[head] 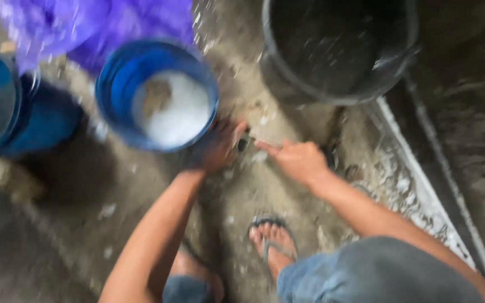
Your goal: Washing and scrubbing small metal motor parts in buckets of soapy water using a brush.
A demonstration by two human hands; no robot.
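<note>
I count two blue buckets: one round plastic bucket (157,94) holding white froth, another (12,106) at left. One black tub (338,50). My left hand (220,147) and right hand (298,161) meet over the wet concrete floor (85,196) (grip indiscernible, blurred).

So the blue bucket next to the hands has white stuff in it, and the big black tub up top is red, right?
Not quite. The big tub up top is black, not red, as the head view shows. The blue bucket beside the left hand does hold white stuff.
</note>
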